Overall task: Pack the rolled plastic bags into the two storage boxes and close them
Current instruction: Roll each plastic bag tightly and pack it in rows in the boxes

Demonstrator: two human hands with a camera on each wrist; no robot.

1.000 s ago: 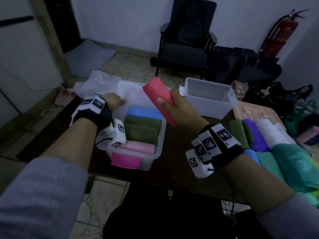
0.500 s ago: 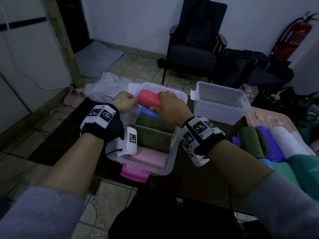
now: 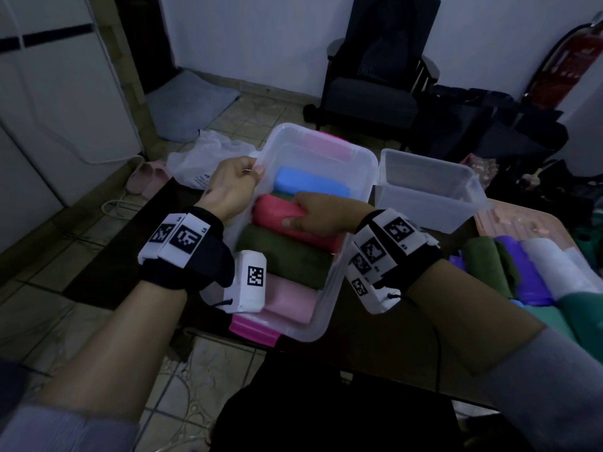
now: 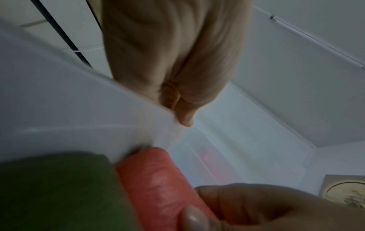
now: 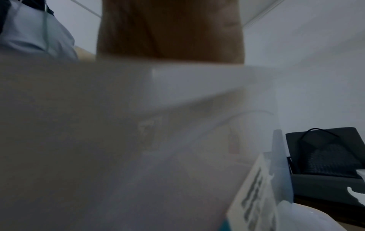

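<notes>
Two boxes sit before us: the near box (image 3: 354,177), rim pinched by our left hand (image 3: 233,184), and an empty box (image 3: 427,190) beyond. Our right hand (image 3: 321,216) clasps the red roll (image 3: 274,216), lying crosswise atop the green roll (image 3: 287,256).

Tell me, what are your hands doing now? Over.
Left hand grips box rim. Right hand holds red roll inside box. Nothing in the way.
</notes>
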